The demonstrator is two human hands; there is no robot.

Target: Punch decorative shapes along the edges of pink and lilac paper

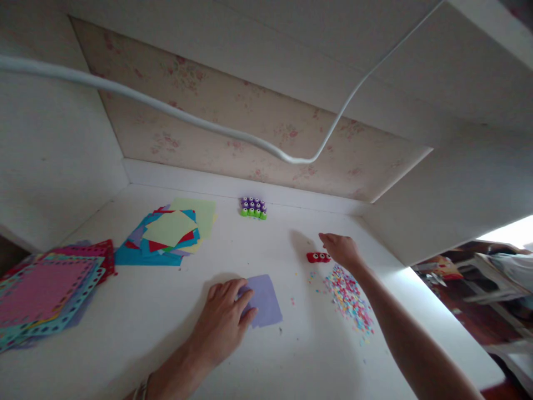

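Observation:
A plain lavender sheet of paper (265, 300) lies on the white tabletop. My left hand (227, 314) rests on its left edge, with thumb and fingers apart. To the right, my right hand (339, 248) is raised above the table with its fingers closed together; whether something small is in them is hidden. Just below it stands a row of small red pieces (315, 257) with round, eye-like tops, partly covered by the hand. A pile of multicoloured confetti (350, 300) spreads beside my right forearm, with some bits scattered toward the lavender sheet.
Purple and green eye-topped pieces (253, 208) stand in rows near the back wall. Stacked coloured sheets (170, 229) lie at the back left. Sheets with hole-punched edges (50, 289) are piled at the far left. A white cable (216, 130) hangs across above.

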